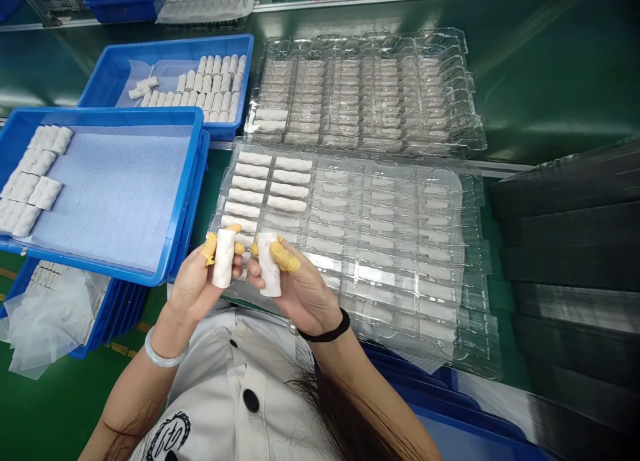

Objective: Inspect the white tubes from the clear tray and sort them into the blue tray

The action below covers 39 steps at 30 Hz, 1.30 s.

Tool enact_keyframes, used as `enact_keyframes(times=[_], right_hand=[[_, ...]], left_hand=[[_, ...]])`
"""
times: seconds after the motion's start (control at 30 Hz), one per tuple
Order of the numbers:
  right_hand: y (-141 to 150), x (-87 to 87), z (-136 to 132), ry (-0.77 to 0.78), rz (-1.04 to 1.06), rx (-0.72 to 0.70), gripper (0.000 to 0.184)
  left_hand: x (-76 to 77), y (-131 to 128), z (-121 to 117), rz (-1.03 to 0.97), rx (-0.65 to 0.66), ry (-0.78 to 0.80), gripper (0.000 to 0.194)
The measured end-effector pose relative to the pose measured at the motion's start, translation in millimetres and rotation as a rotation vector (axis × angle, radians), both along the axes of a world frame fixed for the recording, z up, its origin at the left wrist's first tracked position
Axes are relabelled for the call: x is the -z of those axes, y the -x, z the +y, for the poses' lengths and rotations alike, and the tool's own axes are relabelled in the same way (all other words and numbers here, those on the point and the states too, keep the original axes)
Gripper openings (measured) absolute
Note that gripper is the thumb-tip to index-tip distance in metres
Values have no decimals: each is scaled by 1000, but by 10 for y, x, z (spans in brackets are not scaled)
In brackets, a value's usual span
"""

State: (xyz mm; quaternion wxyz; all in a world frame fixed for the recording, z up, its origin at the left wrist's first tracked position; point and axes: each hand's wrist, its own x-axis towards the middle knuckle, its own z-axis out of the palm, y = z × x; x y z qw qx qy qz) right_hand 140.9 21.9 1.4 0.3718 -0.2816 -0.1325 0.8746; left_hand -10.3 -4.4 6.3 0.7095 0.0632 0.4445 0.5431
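My left hand (195,284) is closed around a white cylindrical piece (224,258), with yellow finger cots on its thumb and fingertips. A second white cylindrical piece (269,264) with small marks on its side stands in the closed grip of my right hand (305,281), which also wears yellow finger cots. Both pieces are held upright, side by side and slightly apart. They are above the near left edge of a clear plastic blister tray (380,248). White pieces (290,176) fill slots in that tray's two left columns, and my hands hide some lower slots.
At left, a blue bin (120,194) holds white pieces along one side. Another blue bin (173,46) behind it holds rows of them. A second clear tray (360,94) lies at the back. Dark stacked trays (575,261) stand at right. Crumpled film (55,314) covers a lower bin.
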Motion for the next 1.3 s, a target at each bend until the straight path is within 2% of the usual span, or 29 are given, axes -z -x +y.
enact_keyframes(times=[0.13, 0.23, 0.33, 0.5, 0.63, 0.9, 1.03, 1.1, 1.17, 1.23, 1.3], right_hand=[[13, 13, -6, 31, -56, 10, 36], [19, 6, 5, 58, -19, 15, 23], [19, -23, 20, -2, 50, 0, 15], [13, -27, 15, -108, 17, 0, 20], [17, 8, 8, -138, -26, 20, 21], [36, 24, 21, -117, -46, 30, 24], [33, 135, 21, -115, -82, 22, 25], [-17, 243, 44, -115, -160, 8, 27], [-116, 365, 104, -166, -322, 11, 29], [-252, 477, 207, -327, -576, 63, 31], [-387, 564, 342, -605, -887, 142, 31]], left_hand=[[-11, -14, 7, -92, 43, -22, 48], [-18, -4, 9, -122, 45, -2, 51], [-32, 6, 17, -130, 46, 21, 51], [-70, -12, 41, -83, 13, 47, 42], [-79, -29, 46, -119, 14, 52, 44], [-38, -36, 54, -132, 11, 44, 50], [-6, -71, 80, -84, -29, 59, 42], [19, -79, 88, -33, -62, 81, 34], [48, -69, 90, 17, -58, 116, 28], [79, -47, 92, 43, -18, 147, 25], [108, -29, 103, 70, 20, 150, 24]])
